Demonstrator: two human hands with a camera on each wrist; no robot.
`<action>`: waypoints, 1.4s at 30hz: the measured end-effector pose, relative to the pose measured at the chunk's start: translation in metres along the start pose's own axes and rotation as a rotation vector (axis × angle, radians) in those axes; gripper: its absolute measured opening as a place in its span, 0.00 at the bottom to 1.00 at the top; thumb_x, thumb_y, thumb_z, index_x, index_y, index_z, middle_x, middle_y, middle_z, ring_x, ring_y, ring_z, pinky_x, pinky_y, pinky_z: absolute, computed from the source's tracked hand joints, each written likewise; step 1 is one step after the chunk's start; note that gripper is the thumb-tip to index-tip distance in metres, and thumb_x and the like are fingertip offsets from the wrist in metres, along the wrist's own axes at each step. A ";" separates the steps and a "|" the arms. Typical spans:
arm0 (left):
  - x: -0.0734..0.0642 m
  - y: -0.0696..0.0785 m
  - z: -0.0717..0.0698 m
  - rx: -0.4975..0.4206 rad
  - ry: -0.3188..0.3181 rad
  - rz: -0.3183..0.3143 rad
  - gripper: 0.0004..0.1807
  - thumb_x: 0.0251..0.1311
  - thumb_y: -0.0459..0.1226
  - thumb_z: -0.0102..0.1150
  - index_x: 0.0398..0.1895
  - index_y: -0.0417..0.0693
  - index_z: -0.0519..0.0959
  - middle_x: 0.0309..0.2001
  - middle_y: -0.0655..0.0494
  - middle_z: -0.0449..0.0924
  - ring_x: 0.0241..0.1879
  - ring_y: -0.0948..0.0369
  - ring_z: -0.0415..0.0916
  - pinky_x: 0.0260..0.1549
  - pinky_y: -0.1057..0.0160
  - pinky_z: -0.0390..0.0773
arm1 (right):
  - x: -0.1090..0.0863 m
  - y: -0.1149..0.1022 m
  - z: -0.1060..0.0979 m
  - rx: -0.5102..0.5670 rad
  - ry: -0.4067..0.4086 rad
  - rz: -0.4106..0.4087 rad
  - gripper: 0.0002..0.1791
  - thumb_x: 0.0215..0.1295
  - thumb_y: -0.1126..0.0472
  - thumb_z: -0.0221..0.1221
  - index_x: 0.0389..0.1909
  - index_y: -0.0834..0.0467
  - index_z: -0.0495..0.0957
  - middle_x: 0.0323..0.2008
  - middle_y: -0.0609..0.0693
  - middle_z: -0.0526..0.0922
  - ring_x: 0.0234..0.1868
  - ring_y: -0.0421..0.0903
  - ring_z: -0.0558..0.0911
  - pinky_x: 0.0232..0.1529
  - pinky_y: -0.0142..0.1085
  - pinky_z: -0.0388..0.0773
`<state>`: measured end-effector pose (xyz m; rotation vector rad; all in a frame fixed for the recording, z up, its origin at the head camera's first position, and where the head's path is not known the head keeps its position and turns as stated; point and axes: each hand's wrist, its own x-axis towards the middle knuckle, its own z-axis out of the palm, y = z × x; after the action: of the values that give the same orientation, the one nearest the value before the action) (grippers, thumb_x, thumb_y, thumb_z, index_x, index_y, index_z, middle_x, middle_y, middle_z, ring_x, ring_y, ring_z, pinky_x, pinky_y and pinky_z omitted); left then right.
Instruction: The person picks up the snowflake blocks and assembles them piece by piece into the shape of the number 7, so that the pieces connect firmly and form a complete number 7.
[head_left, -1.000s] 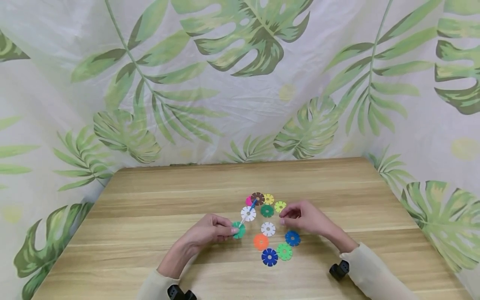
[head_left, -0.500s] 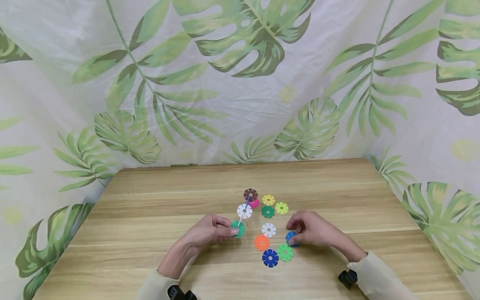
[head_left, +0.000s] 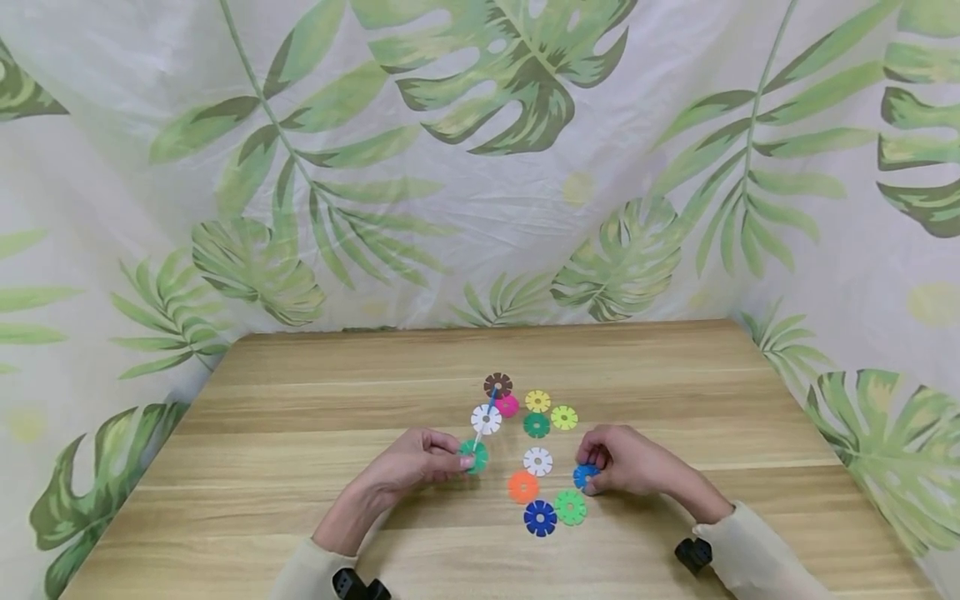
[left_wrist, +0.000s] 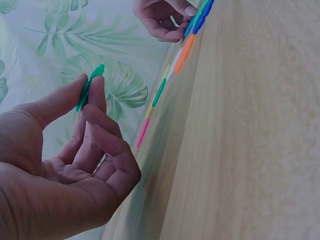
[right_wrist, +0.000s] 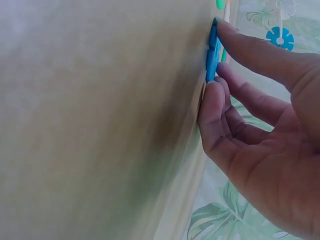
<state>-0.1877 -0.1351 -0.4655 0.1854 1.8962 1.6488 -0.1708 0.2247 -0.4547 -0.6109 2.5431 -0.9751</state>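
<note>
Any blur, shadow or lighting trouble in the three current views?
Head view: evenly lit, loose pieces like the orange disc distinct, faint shadows on the table; left wrist view: dimmer, wood grain soft, held green disc fairly clear; right wrist view: tabletop blurred, with a dark smudge, shadow or reflection, near the blue disc.

Behind the worktop [head_left: 337,375], which has pale brown wood grain, rises a whitish sheet [head_left: 480,225] printed with green leaves [head_left: 525,117]; it continues past the worktop's left and right sides, lightly creased above its far edge.
</note>
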 end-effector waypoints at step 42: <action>0.002 -0.001 0.000 -0.002 0.042 -0.021 0.09 0.62 0.40 0.74 0.37 0.44 0.85 0.31 0.61 0.85 0.30 0.64 0.73 0.32 0.69 0.74 | 0.010 -0.016 -0.003 0.268 0.193 -0.014 0.09 0.66 0.58 0.71 0.43 0.59 0.89 0.38 0.52 0.91 0.39 0.45 0.89 0.41 0.30 0.86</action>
<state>-0.1888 -0.1348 -0.4671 0.1302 1.9216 1.6526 -0.1767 0.2103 -0.4433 -0.4776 2.5077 -1.4122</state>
